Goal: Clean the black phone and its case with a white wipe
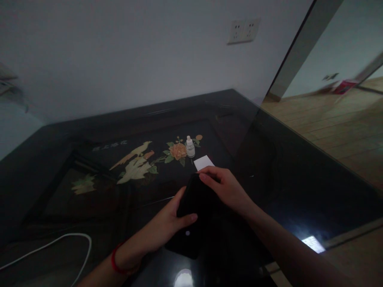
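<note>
My left hand [176,217] is wrapped round the side of a black smartphone [194,223], its thumb lying across the dark face. A small pale spot shows near the phone's lower end. My right hand [221,183] pinches the top edge of the phone between thumb and fingers; whether it also grips something thin there, I cannot tell. Just beyond these fingers lies a small white card [203,162], partly covered by the hand. Behind the card a small clear bottle with a white cap [190,148] stands upright.
The glossy black table [248,151] bears a bird-and-flower picture [137,167] and meets a white wall. A white cable [64,236] curls at the lower left. A double socket [243,31] sits on the wall. Wooden floor [323,123] lies beyond the right edge.
</note>
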Tool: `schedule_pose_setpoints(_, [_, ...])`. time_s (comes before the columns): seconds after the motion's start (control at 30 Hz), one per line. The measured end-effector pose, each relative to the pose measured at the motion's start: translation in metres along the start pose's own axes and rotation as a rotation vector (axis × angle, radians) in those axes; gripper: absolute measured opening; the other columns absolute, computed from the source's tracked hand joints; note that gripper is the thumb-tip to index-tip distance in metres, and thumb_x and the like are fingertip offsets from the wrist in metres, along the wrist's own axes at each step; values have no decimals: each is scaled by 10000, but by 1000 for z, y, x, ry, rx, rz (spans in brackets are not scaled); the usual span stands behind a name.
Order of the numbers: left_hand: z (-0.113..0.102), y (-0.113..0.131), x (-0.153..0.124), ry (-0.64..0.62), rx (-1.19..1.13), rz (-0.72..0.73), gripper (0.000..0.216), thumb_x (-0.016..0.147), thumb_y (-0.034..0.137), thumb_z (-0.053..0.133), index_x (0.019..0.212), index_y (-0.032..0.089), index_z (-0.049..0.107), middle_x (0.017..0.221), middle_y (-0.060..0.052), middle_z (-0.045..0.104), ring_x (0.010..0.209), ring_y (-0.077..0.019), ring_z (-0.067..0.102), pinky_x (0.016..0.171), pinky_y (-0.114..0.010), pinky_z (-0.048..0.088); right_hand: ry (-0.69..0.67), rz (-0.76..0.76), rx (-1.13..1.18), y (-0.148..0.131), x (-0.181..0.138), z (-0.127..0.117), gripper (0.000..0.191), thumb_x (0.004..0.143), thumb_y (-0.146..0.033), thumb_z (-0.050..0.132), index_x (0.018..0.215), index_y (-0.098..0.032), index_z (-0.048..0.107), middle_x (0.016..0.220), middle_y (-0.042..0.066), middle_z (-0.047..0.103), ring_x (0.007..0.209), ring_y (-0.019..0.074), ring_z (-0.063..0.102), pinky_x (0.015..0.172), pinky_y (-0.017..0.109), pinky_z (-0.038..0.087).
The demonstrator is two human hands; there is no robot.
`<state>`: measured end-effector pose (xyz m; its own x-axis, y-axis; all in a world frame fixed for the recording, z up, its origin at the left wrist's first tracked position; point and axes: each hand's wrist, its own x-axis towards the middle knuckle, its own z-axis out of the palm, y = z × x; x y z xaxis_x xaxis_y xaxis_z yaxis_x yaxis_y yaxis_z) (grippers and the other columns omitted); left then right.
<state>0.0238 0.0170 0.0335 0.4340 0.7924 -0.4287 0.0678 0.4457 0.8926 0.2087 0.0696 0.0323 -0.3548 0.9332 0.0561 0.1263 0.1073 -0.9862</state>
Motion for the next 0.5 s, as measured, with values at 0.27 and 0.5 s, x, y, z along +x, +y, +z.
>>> schedule_pose_setpoints(0.27, [-17, 11, 8, 373, -485, 13, 677, 854, 398, 543, 1432, 380, 191, 1240, -99, 590, 835, -221, 682, 752, -435, 553, 181, 91, 272, 14, 5, -1, 453, 862, -527, 515, 1191, -217, 534, 1189, 116, 626, 1048, 230, 624, 786, 367, 534])
schedule_pose_setpoints(0.5, [-32, 2, 24, 571, -503, 229, 539, 878, 392, 489, 1392, 351, 330, 1365, -23, 508, 1002, -175, 620, 758, -283, 547, -55, 110, 147, 34, -2, 34, 464, 837, -383, 569, 1274, -241, 505, 1224, 90, 592, 1002, 204, 616, 835, 383, 526])
